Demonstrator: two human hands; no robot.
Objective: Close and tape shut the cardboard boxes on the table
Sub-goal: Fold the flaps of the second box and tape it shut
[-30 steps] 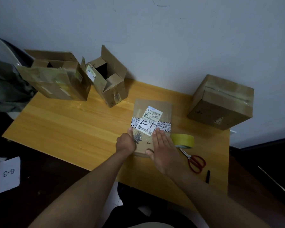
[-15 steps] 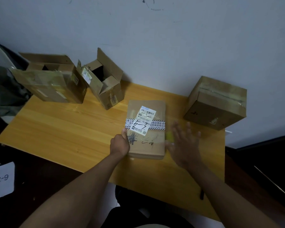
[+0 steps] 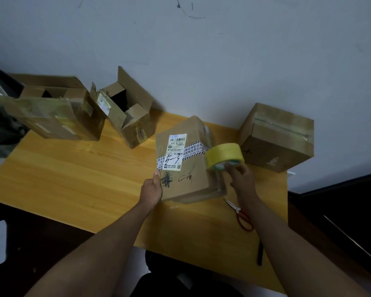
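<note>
Box (image 3: 186, 163) tilted on counter (image 3: 73, 181), gripped at its near corner by left hand (image 3: 152, 188); right hand (image 3: 241, 175) pinches tape roll (image 3: 224, 156) just beside it. Suggest steadying box, then starting tape on the seam nearest right hand.

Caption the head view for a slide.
Left hand tilts labelled box up on the table while right hand holds yellow tape roll beside it.

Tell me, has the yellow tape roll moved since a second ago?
Yes. The yellow tape roll has left the table, where it lay beside the red scissors; the right hand now holds it up against the labelled box.
</note>
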